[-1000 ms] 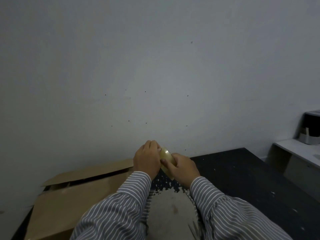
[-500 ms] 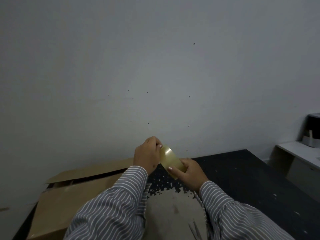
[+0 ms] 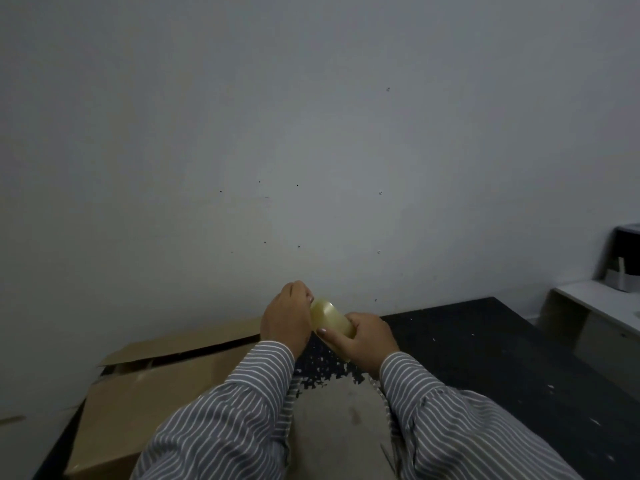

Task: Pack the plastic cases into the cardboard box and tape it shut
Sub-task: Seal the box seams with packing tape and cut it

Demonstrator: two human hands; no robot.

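Tape roll [image 3: 330, 318] gripped in right hand [image 3: 363, 341], left hand [image 3: 285, 320] pinching at its edge, cardboard box [image 3: 166, 386] waiting lower left, flaps unsealed. Could tear or stick to itself if yanked crooked.

No legible text, label or number on any surface.

I am seeing one cardboard box [image 3: 166, 393] lying on one dark table [image 3: 485, 358], and one roll of clear tape [image 3: 329, 318] being held between my two hands, left hand [image 3: 285, 318] and right hand [image 3: 363, 339]. One dark appliance [image 3: 625, 258] is sitting on one white shelf [image 3: 599, 303].
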